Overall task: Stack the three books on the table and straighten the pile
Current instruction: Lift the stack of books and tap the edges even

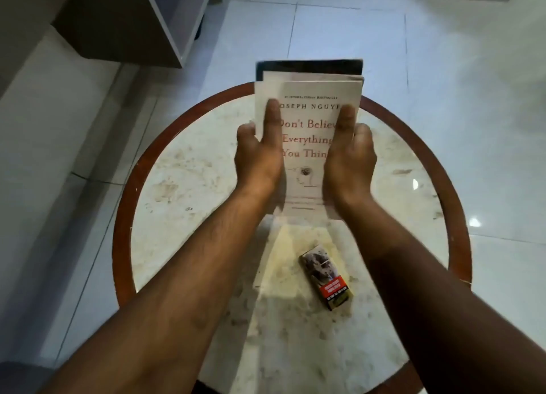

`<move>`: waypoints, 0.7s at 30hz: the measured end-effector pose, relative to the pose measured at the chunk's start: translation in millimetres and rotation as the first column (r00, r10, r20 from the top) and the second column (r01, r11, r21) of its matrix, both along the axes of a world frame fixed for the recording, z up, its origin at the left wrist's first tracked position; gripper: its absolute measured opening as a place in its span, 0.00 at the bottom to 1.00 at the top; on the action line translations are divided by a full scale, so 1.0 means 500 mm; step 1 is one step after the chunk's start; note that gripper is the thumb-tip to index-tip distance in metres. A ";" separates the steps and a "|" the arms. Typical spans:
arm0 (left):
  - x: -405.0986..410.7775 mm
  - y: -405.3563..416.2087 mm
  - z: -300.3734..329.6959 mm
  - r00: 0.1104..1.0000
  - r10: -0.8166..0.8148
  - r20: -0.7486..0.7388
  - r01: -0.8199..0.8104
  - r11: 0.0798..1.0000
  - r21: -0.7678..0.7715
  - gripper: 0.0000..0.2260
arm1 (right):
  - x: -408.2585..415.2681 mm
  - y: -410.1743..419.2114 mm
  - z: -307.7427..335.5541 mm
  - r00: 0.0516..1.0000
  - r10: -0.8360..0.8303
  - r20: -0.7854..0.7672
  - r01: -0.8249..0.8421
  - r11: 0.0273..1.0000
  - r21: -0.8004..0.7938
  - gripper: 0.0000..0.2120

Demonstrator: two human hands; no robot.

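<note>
- Books: three are standing together on the round, cream marble table with a red-brown wooden rim (pixel 139 169), held upright between the person's two hands; the pile appears to be resting on its lower edge on the tabletop.
- Nearest to the palms is the white paperback with red title lettering (pixel 308 127); behind it a second pale book (pixel 267 77) is showing above and left of the fingertips, and a black-covered book (pixel 307 65) is rising highest at the back.
- Left hand (pixel 258 154) is pressing flat against the pile's left edge, thumb lying extended on the front cover, fingers wrapping out of sight behind.
- Right hand (pixel 348 154) is mirroring it on the right edge, thumb on the cover, fingers hidden behind; both hands are grasping the pile, neither clenched nor released.
- Forearms are reaching forward in parallel, wrists straight, palms facing each other.
- Handling, as a judgement: the paperbacks are likely light and flexible, with smooth covers that could be sliding against one another; the uneven top edges suggest that squaring is not finished. Squeezing at the side edges, about mid-height, looks the surest hold.
- Small printed cardboard packet with a red band (pixel 326 277) is lying on the marble nearer the person than the wrists, well apart from the pile.
</note>
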State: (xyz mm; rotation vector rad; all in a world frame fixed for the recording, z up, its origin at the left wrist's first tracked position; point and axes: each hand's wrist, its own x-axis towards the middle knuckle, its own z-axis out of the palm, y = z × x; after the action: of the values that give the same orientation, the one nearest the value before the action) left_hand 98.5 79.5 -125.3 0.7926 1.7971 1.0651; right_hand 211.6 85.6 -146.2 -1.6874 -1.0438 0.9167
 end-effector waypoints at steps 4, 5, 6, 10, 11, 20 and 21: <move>0.082 0.025 -0.018 0.987 -0.059 0.147 0.088 0.975 -0.203 0.21 | 0.117 0.039 0.015 0.993 0.092 0.078 -0.069 0.963 -0.259 0.28; 0.099 0.024 -0.028 0.987 -0.090 0.129 0.118 0.967 -0.227 0.20 | 0.143 0.037 0.017 0.991 0.107 0.077 -0.080 0.953 -0.292 0.26; 0.115 0.023 -0.040 0.988 -0.134 0.080 0.150 0.957 -0.247 0.19 | 0.168 0.033 0.014 0.991 0.112 0.080 -0.082 0.948 -0.308 0.24; 0.171 0.015 -0.078 0.969 -0.222 -0.105 0.190 0.950 -0.248 0.18 | 0.231 0.018 -0.006 0.957 0.113 0.267 -0.025 0.950 -0.312 0.20; 0.183 0.015 -0.086 0.963 -0.232 -0.139 0.192 0.948 -0.253 0.18 | 0.240 0.018 -0.015 0.949 0.098 0.300 0.000 0.951 -0.310 0.21; 0.220 0.021 -0.123 0.904 -0.287 -0.316 0.226 0.950 -0.218 0.20 | 0.279 0.022 -0.099 0.851 0.035 0.524 0.118 0.959 -0.256 0.25; 0.218 0.021 -0.124 0.901 -0.297 -0.316 0.236 0.947 -0.216 0.20 | 0.279 0.020 -0.098 0.857 0.034 0.514 0.113 0.961 -0.252 0.24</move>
State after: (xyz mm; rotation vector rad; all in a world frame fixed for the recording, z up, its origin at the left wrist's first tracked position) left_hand 207.5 89.8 -187.2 1.1355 1.9663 0.6050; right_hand 351.1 95.8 -195.5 -2.2599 -1.2632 0.6067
